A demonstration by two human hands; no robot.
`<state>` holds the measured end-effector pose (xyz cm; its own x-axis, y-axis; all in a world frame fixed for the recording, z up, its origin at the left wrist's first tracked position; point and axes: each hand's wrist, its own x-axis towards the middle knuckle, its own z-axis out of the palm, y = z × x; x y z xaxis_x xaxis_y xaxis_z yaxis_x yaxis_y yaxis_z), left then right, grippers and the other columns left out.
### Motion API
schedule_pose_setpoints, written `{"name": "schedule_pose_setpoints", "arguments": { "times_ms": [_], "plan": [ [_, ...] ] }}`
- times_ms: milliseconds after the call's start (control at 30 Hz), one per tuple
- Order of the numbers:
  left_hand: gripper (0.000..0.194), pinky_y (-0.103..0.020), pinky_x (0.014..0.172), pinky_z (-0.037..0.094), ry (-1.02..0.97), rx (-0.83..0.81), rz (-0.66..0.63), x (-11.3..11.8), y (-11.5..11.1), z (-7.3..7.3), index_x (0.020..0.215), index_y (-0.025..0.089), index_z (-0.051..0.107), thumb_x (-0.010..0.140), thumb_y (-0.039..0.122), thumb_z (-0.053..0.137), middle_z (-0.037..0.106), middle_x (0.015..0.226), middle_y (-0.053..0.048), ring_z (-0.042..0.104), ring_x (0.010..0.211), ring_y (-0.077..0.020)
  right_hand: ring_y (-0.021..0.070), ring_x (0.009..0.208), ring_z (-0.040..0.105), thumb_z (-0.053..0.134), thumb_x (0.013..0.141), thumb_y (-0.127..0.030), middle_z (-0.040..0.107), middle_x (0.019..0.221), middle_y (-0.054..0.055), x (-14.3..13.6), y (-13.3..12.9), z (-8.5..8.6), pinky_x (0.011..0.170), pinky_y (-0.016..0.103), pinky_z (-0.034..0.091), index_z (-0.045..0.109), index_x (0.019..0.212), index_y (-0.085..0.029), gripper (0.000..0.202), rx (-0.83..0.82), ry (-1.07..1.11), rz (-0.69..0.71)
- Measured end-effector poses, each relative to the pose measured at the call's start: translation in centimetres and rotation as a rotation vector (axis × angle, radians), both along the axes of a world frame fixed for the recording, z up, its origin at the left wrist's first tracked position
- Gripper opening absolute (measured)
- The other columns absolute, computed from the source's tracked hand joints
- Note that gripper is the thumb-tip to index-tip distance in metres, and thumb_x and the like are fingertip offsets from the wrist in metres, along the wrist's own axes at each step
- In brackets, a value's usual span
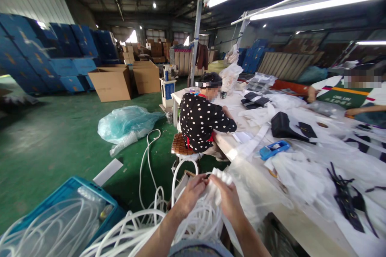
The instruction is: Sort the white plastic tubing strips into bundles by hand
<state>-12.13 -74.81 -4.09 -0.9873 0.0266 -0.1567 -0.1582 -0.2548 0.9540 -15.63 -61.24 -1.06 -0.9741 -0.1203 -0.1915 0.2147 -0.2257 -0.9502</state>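
Note:
Both of my hands are in front of my body, above a heap of loosely coiled white tubing (202, 221). My left hand (190, 193) is closed, its fingertips pinching what looks like a strand of the white tubing beside the right hand. My right hand (226, 197) is wrapped round a white bunch (221, 177) that looks like short tube pieces; its details are blurred. The hands almost touch. A loop of the tubing rises just beyond my left hand. What lies inside the fingers is partly hidden.
On the left stands a blue crate (74, 182) with more tubing. A work table (221, 140) on the right carries a black bag (291, 126), a blue tape dispenser (274, 149) and white sheets. A co-worker (200, 118) sits ahead; another person (346, 92) is far right.

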Motion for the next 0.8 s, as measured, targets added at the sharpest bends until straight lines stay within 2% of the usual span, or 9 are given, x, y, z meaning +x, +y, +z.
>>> {"name": "schedule_pose_setpoints", "arguments": {
  "times_ms": [67,167,267,400,467,567,633,733,800],
  "plan": [
    [0.037,-0.039,0.093,0.047,0.052,-0.139,-0.060,0.1,-0.1,0.2,0.111,0.018,0.075,0.084,0.041,0.064,0.075,0.099,-0.008,0.064,0.096,-0.0265,0.0240,0.064,0.067,0.084,0.068,-0.050,0.073,0.070,0.004,-0.5,0.5,0.0,0.060,0.035,0.055,0.071,0.083,-0.020,0.036,-0.054,-0.098,-0.046],
    [0.021,-0.035,0.076,0.042,0.073,-0.342,-0.124,0.5,-0.2,0.5,0.082,0.021,0.071,0.087,0.035,0.055,0.065,0.076,-0.003,0.058,0.077,-0.0211,0.0234,0.063,0.067,0.088,0.063,-0.047,0.074,0.070,0.004,-1.0,1.0,0.2,0.056,0.034,0.052,0.070,0.081,-0.021,0.037,-0.131,-0.135,-0.123],
    [0.023,-0.036,0.073,0.037,0.115,-0.519,-0.122,0.9,0.1,0.9,0.073,0.024,0.060,0.090,0.034,0.050,0.059,0.074,-0.002,0.055,0.076,-0.0212,0.0224,0.062,0.065,0.089,0.063,-0.042,0.073,0.070,0.003,-1.3,1.2,0.4,0.056,0.034,0.051,0.069,0.081,-0.022,0.033,-0.202,-0.112,-0.166],
    [0.025,-0.038,0.075,0.036,0.213,-0.570,-0.018,0.7,0.9,0.6,0.070,0.026,0.053,0.090,0.040,0.051,0.056,0.074,-0.003,0.051,0.074,-0.0224,0.0228,0.063,0.064,0.090,0.061,-0.039,0.071,0.070,0.001,-1.2,1.2,0.7,0.059,0.037,0.051,0.070,0.081,-0.025,0.032,-0.255,-0.117,-0.162],
    [0.028,-0.037,0.071,0.034,0.192,-0.484,0.117,0.1,1.0,0.2,0.064,0.025,0.049,0.085,0.043,0.058,0.050,0.067,-0.001,0.044,0.068,-0.0197,0.0239,0.065,0.064,0.091,0.060,-0.039,0.070,0.069,0.002,-1.1,1.3,0.9,0.061,0.038,0.052,0.070,0.078,-0.025,0.031,-0.284,-0.115,-0.128],
    [0.039,-0.032,0.061,0.028,0.049,-0.121,0.387,-1.0,0.1,0.0,0.056,0.025,0.042,0.081,0.049,0.058,0.037,0.055,0.004,0.032,0.057,-0.0142,0.0219,0.065,0.061,0.092,0.055,-0.038,0.067,0.068,0.000,-1.3,2.3,1.1,0.064,0.038,0.054,0.070,0.076,-0.025,0.033,-0.321,-0.094,-0.159],
    [0.042,-0.030,0.056,0.026,0.001,0.046,0.506,-1.6,-0.8,0.2,0.058,0.024,0.044,0.083,0.056,0.054,0.035,0.053,0.006,0.028,0.053,-0.0124,0.0210,0.064,0.061,0.092,0.054,-0.040,0.067,0.068,0.000,-1.6,3.2,1.1,0.062,0.036,0.053,0.070,0.076,-0.025,0.034,-0.267,-0.077,-0.223],
    [0.050,-0.027,0.057,0.033,0.012,0.173,0.488,-1.7,-1.3,0.9,0.081,0.021,0.063,0.079,0.070,0.058,0.047,0.061,0.005,0.038,0.057,-0.0120,0.0237,0.065,0.063,0.091,0.057,-0.046,0.069,0.068,0.003,-1.5,3.4,0.8,0.059,0.036,0.052,0.072,0.076,-0.023,0.035,-0.019,-0.037,-0.076],
    [0.072,-0.028,0.062,0.042,-0.025,0.281,0.387,-1.5,-0.6,1.0,0.106,0.018,0.069,0.075,0.082,0.060,0.058,0.072,0.001,0.050,0.064,-0.0139,0.0247,0.066,0.064,0.090,0.061,-0.046,0.070,0.068,0.004,-1.0,2.3,0.5,0.061,0.036,0.052,0.072,0.072,-0.022,0.032,0.110,0.078,0.075]
  ]
}}
